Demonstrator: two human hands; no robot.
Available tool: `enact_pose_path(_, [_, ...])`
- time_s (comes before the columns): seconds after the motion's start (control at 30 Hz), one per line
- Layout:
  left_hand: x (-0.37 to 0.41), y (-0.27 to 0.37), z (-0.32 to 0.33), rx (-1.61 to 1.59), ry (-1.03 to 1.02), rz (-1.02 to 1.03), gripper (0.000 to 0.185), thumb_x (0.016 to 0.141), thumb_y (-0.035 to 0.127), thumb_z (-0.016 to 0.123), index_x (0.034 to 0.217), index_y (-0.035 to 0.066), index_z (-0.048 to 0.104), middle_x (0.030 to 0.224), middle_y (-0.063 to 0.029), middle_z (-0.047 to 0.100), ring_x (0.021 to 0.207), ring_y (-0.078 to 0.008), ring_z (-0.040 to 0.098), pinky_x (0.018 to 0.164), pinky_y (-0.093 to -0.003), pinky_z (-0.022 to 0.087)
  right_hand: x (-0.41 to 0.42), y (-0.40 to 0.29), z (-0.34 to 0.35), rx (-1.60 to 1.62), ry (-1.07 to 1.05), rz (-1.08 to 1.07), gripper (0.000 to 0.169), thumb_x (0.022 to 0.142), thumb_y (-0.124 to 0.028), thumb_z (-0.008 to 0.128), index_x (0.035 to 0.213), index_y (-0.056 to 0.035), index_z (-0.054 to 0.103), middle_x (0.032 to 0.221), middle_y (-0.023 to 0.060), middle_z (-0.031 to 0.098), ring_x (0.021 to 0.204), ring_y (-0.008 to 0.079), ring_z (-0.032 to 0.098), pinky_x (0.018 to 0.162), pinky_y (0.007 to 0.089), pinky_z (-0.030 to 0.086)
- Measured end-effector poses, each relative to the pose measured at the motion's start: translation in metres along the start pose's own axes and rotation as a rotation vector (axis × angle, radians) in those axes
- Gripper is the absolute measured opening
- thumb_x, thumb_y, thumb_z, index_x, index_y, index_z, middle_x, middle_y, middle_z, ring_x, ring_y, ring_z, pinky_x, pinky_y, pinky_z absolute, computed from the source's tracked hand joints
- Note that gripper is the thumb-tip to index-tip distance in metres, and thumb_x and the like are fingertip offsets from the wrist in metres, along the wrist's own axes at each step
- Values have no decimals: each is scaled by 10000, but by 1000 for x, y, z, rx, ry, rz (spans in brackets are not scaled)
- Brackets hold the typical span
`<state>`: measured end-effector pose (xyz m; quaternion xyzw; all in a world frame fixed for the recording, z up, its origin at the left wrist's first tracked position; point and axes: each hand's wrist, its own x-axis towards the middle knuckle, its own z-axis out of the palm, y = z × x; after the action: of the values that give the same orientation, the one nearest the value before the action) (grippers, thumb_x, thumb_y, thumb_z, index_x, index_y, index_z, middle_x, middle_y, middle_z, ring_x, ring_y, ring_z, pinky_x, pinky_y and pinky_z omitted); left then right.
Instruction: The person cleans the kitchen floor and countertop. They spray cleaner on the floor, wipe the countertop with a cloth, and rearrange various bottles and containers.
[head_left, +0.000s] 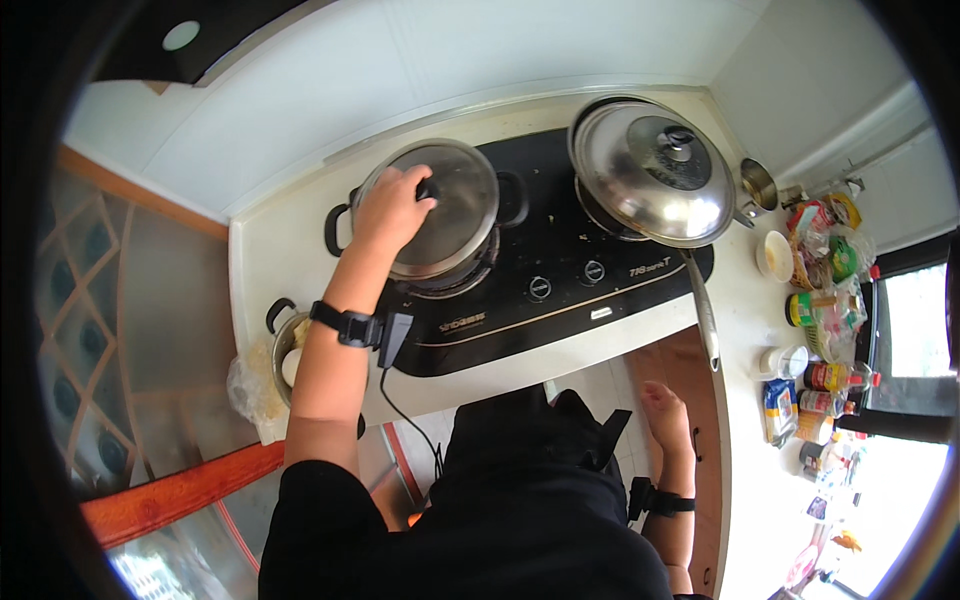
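Observation:
My left hand (399, 206) is on the lid of a two-handled pot, with thumb and fingers around its black knob (426, 190). The glass lid (457, 217) has a steel rim and lies on the pot, which stands over the left burner of a black gas hob (525, 330). Down at my right side hangs my right hand (664, 414), touching nothing that I can see; its fingers are partly hidden. On the right burner a wok under a domed steel lid (600, 165) has its long handle (701, 315) pointing towards me.
Left of the hob, a smaller pot (279, 341) with pale food inside sits near a plastic bag (251, 382). Along the right counter are a steel cup (759, 184), a white bowl (775, 256), bottles (832, 375) and packets. A cable runs from my left wrist strap.

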<state>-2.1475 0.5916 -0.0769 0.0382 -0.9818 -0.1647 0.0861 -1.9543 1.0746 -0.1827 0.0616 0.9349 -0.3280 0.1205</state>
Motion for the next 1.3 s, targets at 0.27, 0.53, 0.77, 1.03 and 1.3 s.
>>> enact_pose_path(0.27, [-3, -9, 2, 33, -14, 6, 431, 774, 168, 766, 1172, 180, 602, 1026, -122, 604, 991, -340, 595, 813, -433, 503, 5, -51, -26, 179, -62, -27, 272, 879, -148, 655, 1119, -20, 667, 1013, 163, 698, 937, 291, 679, 797, 352, 532])
enact_pose_path(0.53, [6, 56, -6, 226, 4, 15, 512, 824, 191, 727, 1297, 120, 545, 1323, -144, 531, 1213, -365, 502, 961, -442, 471, 61, -131, -144, 72, 74, -266, 246, 864, -121, 675, 1103, -66, 680, 1046, 137, 683, 968, 299, 649, 822, 359, 524])
enact_pose_path(0.77, [77, 216, 49, -127, -11, 264, 489, 859, 215, 681, 1312, 117, 528, 1335, -111, 530, 1215, -320, 522, 973, -402, 466, 109, -48, -140, -79, 1, -61, 519, 864, -241, 695, 1320, -55, 530, 1077, 170, 661, 992, 297, 654, 860, 386, 516])
enact_pose_path(1.03, [155, 324, 119, 41, -49, 448, 333, 876, 175, 636, 1205, 145, 591, 1198, -95, 597, 1094, -315, 578, 881, -418, 496, 154, -10, -169, 113, 57, -128, 547, 879, -261, 671, 1367, -96, 487, 1206, 158, 629, 1041, 308, 636, 871, 402, 518])
enact_pose_path(1.3, [218, 284, 36, -343, 138, 176, 162, 902, 152, 640, 1042, 80, 681, 932, -61, 679, 849, -162, 645, 745, -303, 522, 192, 67, -200, 250, 141, -107, 464, 883, -189, 680, 1311, -71, 546, 1180, 148, 659, 1008, 264, 667, 835, 374, 528])
